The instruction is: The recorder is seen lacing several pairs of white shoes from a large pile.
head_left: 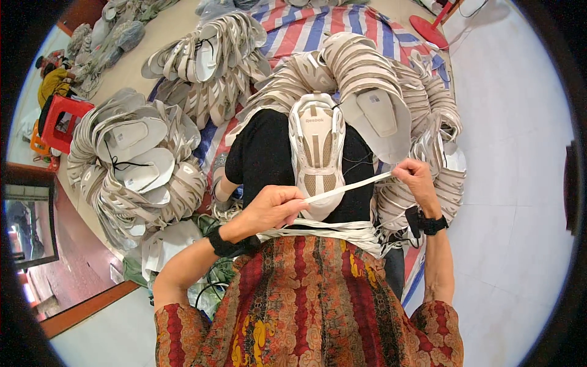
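Observation:
A flat white shoelace (351, 186) is stretched between my two hands above my lap. My left hand (276, 207) pinches one part of it, its fingers curled. Higher and to the right, my right hand (417, 178) grips the other part between thumb and fingers. Beneath the lace a cream and beige shoe upper (317, 153) lies lengthwise on my dark-clad lap, its toe toward me. More white laces (342, 233) lie in a bundle across my waist. A thin dark thread runs beside the upper.
Nested stacks of shoe uppers (367, 79) curve beyond my knees and along the right. Tied bundles (131, 159) sit at the left, others (211, 61) farther back. Striped sheeting (318, 27) covers the floor. A red stool (64, 119) and a person in yellow (54, 85) are far left.

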### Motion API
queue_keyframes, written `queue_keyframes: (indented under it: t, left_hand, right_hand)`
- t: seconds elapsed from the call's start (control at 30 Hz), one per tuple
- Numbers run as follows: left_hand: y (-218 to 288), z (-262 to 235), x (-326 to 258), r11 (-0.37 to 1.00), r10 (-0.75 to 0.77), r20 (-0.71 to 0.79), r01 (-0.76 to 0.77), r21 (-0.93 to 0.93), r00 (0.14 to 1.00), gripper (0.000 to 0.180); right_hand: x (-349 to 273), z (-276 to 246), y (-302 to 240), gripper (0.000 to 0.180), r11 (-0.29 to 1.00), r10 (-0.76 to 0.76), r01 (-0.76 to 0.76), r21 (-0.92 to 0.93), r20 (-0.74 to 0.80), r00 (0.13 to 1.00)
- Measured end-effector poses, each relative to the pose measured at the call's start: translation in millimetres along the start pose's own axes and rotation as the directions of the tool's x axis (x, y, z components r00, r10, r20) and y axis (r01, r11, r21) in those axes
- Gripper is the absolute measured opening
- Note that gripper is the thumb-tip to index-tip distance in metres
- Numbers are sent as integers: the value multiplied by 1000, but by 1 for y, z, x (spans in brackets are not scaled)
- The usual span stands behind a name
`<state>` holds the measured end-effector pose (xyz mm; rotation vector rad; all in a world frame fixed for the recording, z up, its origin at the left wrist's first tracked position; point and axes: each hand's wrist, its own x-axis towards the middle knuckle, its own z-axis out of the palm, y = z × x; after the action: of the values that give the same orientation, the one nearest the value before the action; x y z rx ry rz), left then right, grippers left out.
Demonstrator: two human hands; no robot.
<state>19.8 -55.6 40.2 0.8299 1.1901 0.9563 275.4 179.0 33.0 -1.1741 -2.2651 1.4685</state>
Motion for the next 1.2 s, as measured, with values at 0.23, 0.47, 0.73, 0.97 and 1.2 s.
queue_keyframes:
  t: [0.23,0.47,0.73,0.97,1.2]
  left_hand:
    - [8,25,44,815,378,-72,-295,498,923,21]
    - [21,-18,61,799,358,-77,-263,541,930,16]
    - [35,-115,142,873,202,-228,-70,482,953,94]
    - [41,-116,172,904,37,15,-40,426,999,93]
    - [44,-106,162,732,142,-98,-38,680,985,77]
  right_hand:
    - [1,67,-53,37,668,-679,641,-378,42,733]
    - [8,108,-58,28,934,-345,324,149,148,927]
    - [49,80,-16,26,782,7,5,624,-16,1000]
    - [84,87,-1,8,736,106,-193,648,172,979]
    - [75,87,-12,14,839,93,-174,515,179,979]
